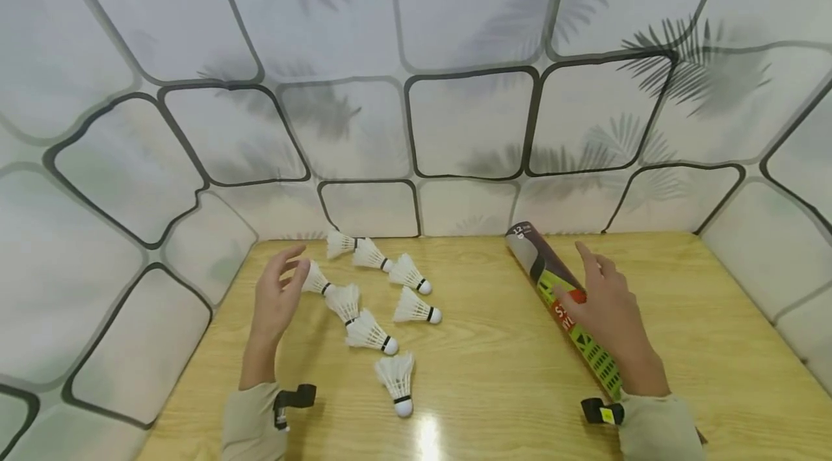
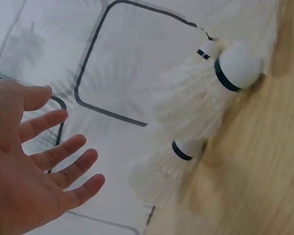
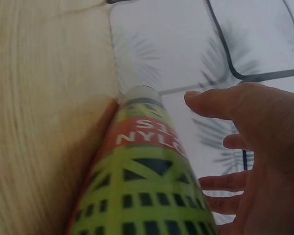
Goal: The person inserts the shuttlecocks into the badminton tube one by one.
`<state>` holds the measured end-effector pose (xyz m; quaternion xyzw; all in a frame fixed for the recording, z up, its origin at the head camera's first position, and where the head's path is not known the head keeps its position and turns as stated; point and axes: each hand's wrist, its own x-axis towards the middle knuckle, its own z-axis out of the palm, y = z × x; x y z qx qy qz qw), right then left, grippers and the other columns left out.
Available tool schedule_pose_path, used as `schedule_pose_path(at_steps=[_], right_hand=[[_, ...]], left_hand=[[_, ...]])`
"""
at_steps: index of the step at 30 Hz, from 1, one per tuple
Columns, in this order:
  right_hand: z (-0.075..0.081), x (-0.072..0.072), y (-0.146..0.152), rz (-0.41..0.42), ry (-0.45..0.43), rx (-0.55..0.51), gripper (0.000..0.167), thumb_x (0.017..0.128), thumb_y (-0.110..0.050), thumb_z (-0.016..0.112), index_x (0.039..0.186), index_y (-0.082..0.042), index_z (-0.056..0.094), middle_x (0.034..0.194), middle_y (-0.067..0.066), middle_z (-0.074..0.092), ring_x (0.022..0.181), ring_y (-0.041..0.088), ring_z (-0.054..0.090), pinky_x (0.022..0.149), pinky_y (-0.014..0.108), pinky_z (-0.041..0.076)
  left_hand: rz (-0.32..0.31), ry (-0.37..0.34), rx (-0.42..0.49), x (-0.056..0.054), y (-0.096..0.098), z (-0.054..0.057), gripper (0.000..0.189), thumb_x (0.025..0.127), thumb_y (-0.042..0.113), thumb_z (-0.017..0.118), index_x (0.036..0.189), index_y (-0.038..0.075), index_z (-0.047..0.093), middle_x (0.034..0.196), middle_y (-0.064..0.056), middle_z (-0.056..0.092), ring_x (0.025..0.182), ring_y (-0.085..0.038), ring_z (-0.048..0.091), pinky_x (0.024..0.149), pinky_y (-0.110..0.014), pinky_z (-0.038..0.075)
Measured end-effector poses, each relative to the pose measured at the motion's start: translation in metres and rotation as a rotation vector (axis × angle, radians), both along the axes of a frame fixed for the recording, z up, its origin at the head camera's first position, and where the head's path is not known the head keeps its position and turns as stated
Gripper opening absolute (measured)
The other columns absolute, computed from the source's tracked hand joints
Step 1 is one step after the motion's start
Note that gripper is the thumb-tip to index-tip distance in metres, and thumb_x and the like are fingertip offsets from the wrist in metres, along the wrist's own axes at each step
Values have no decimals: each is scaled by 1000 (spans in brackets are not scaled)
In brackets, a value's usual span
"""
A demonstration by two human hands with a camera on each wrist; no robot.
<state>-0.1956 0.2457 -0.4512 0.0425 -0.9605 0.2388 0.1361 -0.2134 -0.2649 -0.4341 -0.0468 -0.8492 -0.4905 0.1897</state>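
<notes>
From the head camera, a long shuttlecock tube [image 1: 564, 309] lies on its side on the wooden table [image 1: 507, 374], to the right of the middle, its capped end toward the back wall. The cap bears the number "12"; the body is black, then red with white letters partly covered, then bright green with a black grid. The right hand [image 1: 607, 309] hovers over the tube's middle, fingers spread and relaxed, gripping nothing; whether the palm touches the tube I cannot tell. To the left, eight white feather shuttlecocks [image 1: 370, 298] with black-banded cork heads lie scattered in a loose group. The left hand [image 1: 278, 295] is held just beside the leftmost of them, fingers loosely apart and holding nothing. Both wrists wear a black strap.

The left wrist camera shows the left hand [image 2: 29, 171] open, palm up, fingers splayed, apart from two blurred shuttlecocks [image 2: 201, 112] at the table edge.

The right wrist camera shows the tube [image 3: 144, 181] close up, with the white letters "S1" above "NYLO" on the red band. The right hand [image 3: 262, 161] is beside it, fingers apart, not closed round it.
</notes>
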Motion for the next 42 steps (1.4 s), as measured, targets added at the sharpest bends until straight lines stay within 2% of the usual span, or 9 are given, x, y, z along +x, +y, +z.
schedule_pose_path(at_steps=[6,12,16,22,26,29,32,36,42], right_hand=[[-7,0,-8,-29,-73,33,91,94,-37,73,160,-2,22,139,43,41,116,64,46,81,79,44],[-13,1,-13,-38,-136,57,87,95,-38,71,158,0,24,133,44,44,111,63,50,78,75,47],[-19,0,-15,-52,-132,87,83,97,-39,68,157,1,26,129,44,47,105,61,52,74,72,48],[-23,0,-19,-70,-81,104,77,98,-37,68,155,0,33,125,42,52,102,60,55,73,71,49],[-24,-2,-21,-70,-80,112,75,99,-37,67,155,-1,34,125,41,53,101,59,56,73,71,50],[-24,-4,-22,-69,-89,120,74,100,-39,66,156,-2,34,125,41,53,101,59,56,72,70,50],[-24,-6,-24,-73,-91,121,73,101,-39,65,156,-2,34,125,41,53,102,59,56,72,70,49],[-22,-9,-26,-76,-84,116,70,100,-36,64,156,-3,36,123,41,54,101,59,57,72,69,49],[-16,-9,-26,-51,-74,94,68,98,-30,67,155,-6,37,121,42,53,86,56,61,64,66,51]], left_hand=[[-4,-62,4,-3,-8,-12,40,108,27,55,137,0,59,142,-22,54,123,-41,56,98,-59,49],[47,-112,60,-8,-15,-26,39,107,19,57,139,-2,55,149,-26,43,135,-47,42,105,-63,43],[83,-138,78,-13,-20,-36,38,105,13,58,139,-4,55,150,-27,42,139,-49,38,108,-64,40],[103,-141,74,-24,-24,-48,35,101,3,61,135,-4,58,139,-32,54,129,-50,51,106,-62,42],[134,-141,43,-26,-25,-52,35,99,-1,61,134,-2,60,132,-32,60,120,-50,58,102,-60,45],[163,-112,27,-26,-24,-54,34,96,-4,62,130,-2,63,122,-32,65,111,-47,64,97,-53,50],[181,-73,6,-26,-22,-56,32,94,-6,63,126,-2,66,109,-30,70,101,-43,68,87,-36,55],[211,-24,-25,-27,-22,-56,30,95,-6,62,124,0,69,103,-27,71,92,-41,70,71,-15,48],[249,24,-30,-26,-26,-51,27,97,-6,59,119,1,72,106,-27,70,91,-44,71,65,-9,45]])
